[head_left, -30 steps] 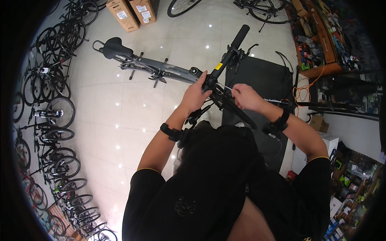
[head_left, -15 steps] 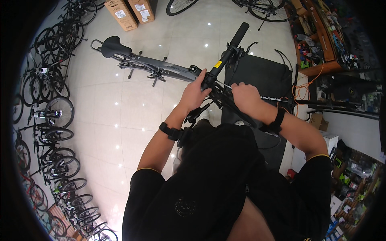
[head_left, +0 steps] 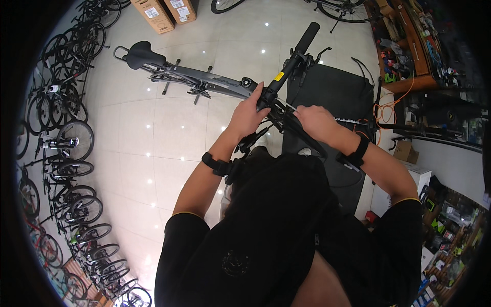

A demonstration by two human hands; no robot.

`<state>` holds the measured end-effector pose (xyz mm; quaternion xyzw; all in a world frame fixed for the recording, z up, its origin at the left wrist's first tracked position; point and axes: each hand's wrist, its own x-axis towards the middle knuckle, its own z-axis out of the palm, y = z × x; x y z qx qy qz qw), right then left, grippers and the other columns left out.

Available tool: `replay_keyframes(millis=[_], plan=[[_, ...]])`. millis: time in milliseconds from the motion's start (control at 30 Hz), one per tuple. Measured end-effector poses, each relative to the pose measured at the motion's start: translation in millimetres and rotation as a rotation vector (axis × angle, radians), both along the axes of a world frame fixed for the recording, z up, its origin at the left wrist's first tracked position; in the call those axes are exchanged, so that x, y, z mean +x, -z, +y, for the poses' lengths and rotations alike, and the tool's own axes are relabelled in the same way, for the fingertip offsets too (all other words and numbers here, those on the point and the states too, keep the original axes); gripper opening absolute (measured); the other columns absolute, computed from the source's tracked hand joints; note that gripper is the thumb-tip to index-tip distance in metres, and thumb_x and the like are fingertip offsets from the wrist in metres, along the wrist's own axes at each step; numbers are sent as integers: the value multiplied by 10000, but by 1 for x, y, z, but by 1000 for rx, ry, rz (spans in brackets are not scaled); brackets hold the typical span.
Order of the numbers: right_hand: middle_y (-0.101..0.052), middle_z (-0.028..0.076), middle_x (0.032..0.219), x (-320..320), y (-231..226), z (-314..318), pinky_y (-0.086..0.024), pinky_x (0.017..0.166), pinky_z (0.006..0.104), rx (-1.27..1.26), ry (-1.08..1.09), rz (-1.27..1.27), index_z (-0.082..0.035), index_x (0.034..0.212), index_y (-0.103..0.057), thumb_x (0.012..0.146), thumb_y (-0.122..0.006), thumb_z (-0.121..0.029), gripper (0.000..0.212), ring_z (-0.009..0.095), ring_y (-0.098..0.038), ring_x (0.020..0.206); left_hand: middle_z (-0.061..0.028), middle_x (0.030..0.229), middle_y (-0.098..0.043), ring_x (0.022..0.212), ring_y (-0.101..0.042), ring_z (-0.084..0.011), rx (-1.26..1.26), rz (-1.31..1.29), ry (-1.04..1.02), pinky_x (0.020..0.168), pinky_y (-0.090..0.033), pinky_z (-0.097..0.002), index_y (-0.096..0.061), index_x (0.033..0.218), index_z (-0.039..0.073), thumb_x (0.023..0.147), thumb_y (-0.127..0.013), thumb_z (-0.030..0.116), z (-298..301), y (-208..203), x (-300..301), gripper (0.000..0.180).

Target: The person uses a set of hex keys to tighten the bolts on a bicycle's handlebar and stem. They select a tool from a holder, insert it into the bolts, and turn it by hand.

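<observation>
A grey bicycle frame (head_left: 204, 79) with a black saddle (head_left: 140, 55) stands in front of me, its black handlebar (head_left: 290, 66) turned nearly in line with my view. My left hand (head_left: 248, 117) is closed around the handlebar's middle by the stem, thumb on the near side. Just right of it, my right hand (head_left: 316, 123) pinches a thin silver hex key (head_left: 288, 104). The key's far end reaches the stem area; where exactly it seats is hidden among dark parts. A brake lever (head_left: 322, 52) and cables sit near the far grip.
Under the bike's front lies a black mat (head_left: 330, 94). Rows of bicycles (head_left: 76, 143) line the left side. Cardboard boxes (head_left: 156, 15) stand at the back. A wooden cabinet (head_left: 411, 46), an orange cable (head_left: 381, 115) and shelves of goods (head_left: 450, 230) are at right.
My right hand has turned a little at the wrist, its knuckles now lower and the fingers pointing more toward the stem. My left hand keeps its hold. The handlebar appears slightly higher in view.
</observation>
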<state>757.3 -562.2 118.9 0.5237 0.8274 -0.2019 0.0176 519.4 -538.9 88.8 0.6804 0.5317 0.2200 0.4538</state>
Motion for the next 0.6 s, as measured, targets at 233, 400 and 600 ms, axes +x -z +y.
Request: replay_keyframes(millis=[233, 400, 600], plan=[[-443, -35, 579, -2, -25, 32, -356, 383, 251, -1070, 543, 368, -32, 873, -600, 1012, -477, -363, 380, 110, -419, 434, -273, 1060, -642, 971, -618, -436, 15, 9, 6, 829, -493, -430, -267, 1503, 123, 830, -690, 157, 2, 2, 0, 795], [-670, 135, 727, -20, -11, -2, -529, 601, 349, 332, 12, -316, -31, 834, -635, 778, -613, -119, 107, 260, -679, 669, -276, 1066, -638, 976, -616, -435, 12, -2, 3, 833, -492, -426, -273, 1502, 123, 828, -691, 155, 1, 1, 0, 794], [-660, 147, 715, -9, -9, 7, -494, 554, 369, -294, 270, 165, -16, 827, -624, 847, -612, -168, 154, 275, -659, 633, -274, 1038, -642, 958, -618, -435, 38, -20, 4, 830, -492, -425, -271, 1503, 128, 829, -689, 153, 0, 4, 0, 794]])
